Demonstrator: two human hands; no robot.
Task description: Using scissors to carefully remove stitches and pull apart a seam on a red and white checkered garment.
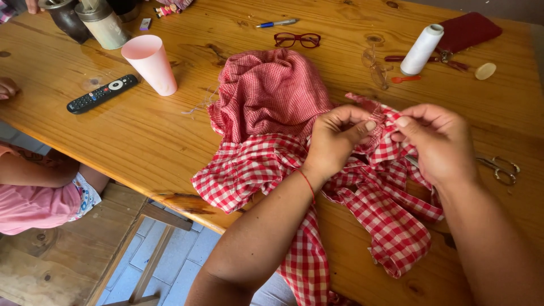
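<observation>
Both hands pinch a gathered edge of the red-and-white checked cloth (362, 187): left hand (334, 141) closed on the fold, thumb on top; right hand (439, 141) closed on the same ruffled strip just beside it. Cloth is big-check gingham, crumpled, part hanging over the near edge of the wooden surface (141, 136); a finer-check red piece (269, 90) is bunched behind it, touching. Scissors (501, 168) sit right of the right hand. Farther back: white thread spool (422, 50), red glasses (297, 39), blue pen (276, 24). Left side: pink cup (152, 63), black remote (102, 93).
</observation>
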